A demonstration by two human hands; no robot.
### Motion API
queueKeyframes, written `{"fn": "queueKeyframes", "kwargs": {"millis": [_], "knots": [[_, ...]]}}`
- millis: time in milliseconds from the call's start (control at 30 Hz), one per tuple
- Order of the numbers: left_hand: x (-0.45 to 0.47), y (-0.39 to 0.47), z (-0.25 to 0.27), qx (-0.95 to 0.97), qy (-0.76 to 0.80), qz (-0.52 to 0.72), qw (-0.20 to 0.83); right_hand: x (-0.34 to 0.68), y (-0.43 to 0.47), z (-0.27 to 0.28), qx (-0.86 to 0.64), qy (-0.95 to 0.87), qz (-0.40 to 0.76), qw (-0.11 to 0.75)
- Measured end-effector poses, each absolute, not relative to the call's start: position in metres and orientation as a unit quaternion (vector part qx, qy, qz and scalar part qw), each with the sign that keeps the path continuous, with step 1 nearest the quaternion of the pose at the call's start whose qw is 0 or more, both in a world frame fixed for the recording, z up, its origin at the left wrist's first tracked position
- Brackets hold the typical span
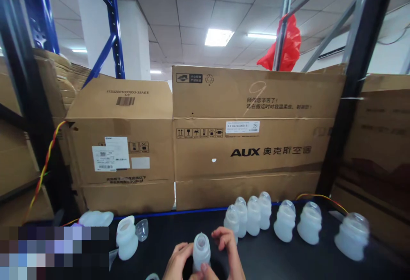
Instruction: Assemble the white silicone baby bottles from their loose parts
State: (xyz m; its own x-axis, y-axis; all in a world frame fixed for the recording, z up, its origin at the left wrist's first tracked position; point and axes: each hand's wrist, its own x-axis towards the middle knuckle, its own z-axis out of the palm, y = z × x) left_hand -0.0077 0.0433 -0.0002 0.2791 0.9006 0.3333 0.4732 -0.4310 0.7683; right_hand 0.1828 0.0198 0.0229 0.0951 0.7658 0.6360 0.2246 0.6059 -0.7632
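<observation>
A small frosted-white baby bottle point(201, 249) stands upright at the bottom middle, a paler ring visible at its narrow top. My left hand point(180, 259) is closed around its left side. On the other side my right hand point(229, 250) has its fingers bent and apart from the bottle. A thumb touches the bottle low at the front; which hand it belongs to is hard to make out. Just beyond my right hand, several similar bottles point(253, 216) with clear domed caps stand close together in a row.
More capped bottles point(285, 222) stand spaced out on the right of the black table point(256, 260). At left are an uncapped bottle point(127, 239), a loose clear cap point(142, 230) and white pieces point(96, 218). Cardboard panels point(256, 160) wall the back between rack posts point(349, 100).
</observation>
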Motion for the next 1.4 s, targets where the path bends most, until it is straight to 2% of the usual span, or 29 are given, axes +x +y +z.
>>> {"fn": "queueKeyframes", "kwargs": {"millis": [233,433,533,700,833,1033,1300,1400], "knots": [[-0.012,0.032,-0.003,0.761,0.361,0.389,0.375,0.173,0.012,0.02,-0.389,-0.615,0.263,0.634],[-0.001,0.018,0.012,0.728,0.409,0.375,0.403,0.18,0.005,0.024,-0.39,-0.63,0.251,0.622],[0.002,0.015,0.02,0.736,0.414,0.362,0.394,0.179,0.003,0.026,-0.44,-0.624,0.216,0.608],[0.003,0.01,0.028,0.732,0.426,0.356,0.394,0.181,0.002,0.028,-0.425,-0.639,0.212,0.605],[0.001,0.009,0.027,0.737,0.417,0.354,0.398,0.188,0.003,0.031,-0.456,-0.649,0.159,0.587],[-0.001,0.012,0.019,0.722,0.442,0.361,0.39,0.187,0.004,0.028,-0.411,-0.641,0.243,0.6],[0.019,0.005,0.048,0.754,0.403,0.379,0.354,0.18,0.004,0.019,-0.474,-0.601,0.196,0.613],[0.023,0.005,0.05,0.75,0.427,0.379,0.333,0.183,0.002,0.028,-0.47,-0.641,0.144,0.59]]}}
